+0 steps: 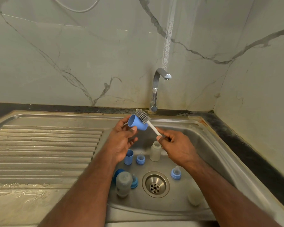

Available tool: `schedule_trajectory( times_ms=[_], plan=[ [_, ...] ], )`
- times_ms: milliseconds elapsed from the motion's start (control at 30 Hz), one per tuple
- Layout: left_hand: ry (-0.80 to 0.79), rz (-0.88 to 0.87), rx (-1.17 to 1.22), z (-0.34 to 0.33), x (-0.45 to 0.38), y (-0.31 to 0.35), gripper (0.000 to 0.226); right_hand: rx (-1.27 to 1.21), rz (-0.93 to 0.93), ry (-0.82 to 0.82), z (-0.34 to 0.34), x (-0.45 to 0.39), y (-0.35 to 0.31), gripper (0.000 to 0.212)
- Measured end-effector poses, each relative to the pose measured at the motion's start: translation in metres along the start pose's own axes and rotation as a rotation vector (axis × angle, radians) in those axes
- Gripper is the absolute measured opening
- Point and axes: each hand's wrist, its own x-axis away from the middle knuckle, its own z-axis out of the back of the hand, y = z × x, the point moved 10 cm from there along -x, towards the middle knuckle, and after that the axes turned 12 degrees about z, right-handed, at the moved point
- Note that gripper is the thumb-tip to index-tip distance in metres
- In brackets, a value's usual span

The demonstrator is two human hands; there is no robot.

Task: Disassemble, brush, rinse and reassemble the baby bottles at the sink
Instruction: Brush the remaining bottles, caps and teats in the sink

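While parts lie loose in stainless steel sink basin (208, 145), lower centre, brushing step on. Left hand (121, 140) grips blue plastic bottle cap (137, 123) mid-frame, mouth tilted up-left for access. Right hand (175, 145) pinches white handle of grey silicone bottle brush (142, 115), bristles against cap's outer wall.

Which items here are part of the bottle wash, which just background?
In the job: blue cap in left hand, brush in right hand, bottles, teat rings, second cap, faucet.
Background: drainboard, hose.
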Motion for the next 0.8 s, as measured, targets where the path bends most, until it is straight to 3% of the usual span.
schedule_trajectory(
  times_ms=[167,333,467,800],
  plan=[
    [0.08,-0.014,0.069,0.007,-0.004,0.0,0.034,0.048,-0.005,-0.006,-0.003,-0.001,0.002,0.041],
    [0.119,-0.091,-0.053,0.013,-0.008,0.005,0.034,0.058,0.045,-0.022,-0.006,0.002,-0.011,0.043],
    [0.131,-0.109,-0.058,0.014,-0.007,0.007,0.04,0.176,-0.029,-0.016,0.004,-0.004,0.003,0.043],
    [0.134,-0.162,-0.163,0.016,-0.012,0.007,0.054,0.191,-0.033,-0.016,0.001,-0.005,0.003,0.043]
  ],
)
